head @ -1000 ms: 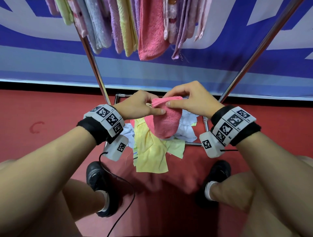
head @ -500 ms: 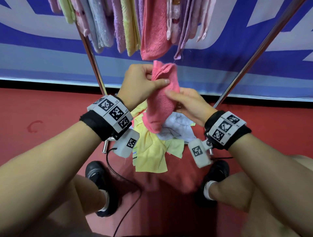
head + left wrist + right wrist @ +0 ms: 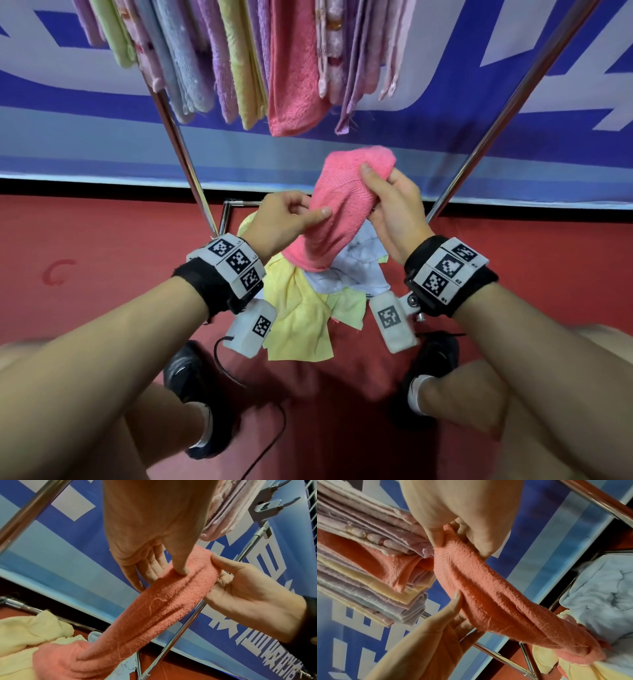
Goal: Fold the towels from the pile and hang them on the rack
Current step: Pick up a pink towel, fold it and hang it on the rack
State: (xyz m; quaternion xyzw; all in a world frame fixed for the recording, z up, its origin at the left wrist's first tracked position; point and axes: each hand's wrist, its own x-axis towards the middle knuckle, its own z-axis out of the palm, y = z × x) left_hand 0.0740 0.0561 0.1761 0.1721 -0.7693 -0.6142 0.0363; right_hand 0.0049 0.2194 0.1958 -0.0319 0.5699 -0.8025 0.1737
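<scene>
A red floor [image 3: 102, 260] filled the lower part of the head view, with a darker red curved mark [image 3: 58, 272] painted on it at the left. Behind it stood a wall banner [image 3: 445, 137] in deep blue, pale blue and white, printed with large white shapes; in the left wrist view white block characters [image 3: 257, 639] ran along it. A black strip [image 3: 85, 186] lay between the banner's lower edge and the floor. At the upper right of the left wrist view, a grey metal bracket [image 3: 267, 505] and a white wire grid [image 3: 311, 507] showed. The light was even and bright
</scene>
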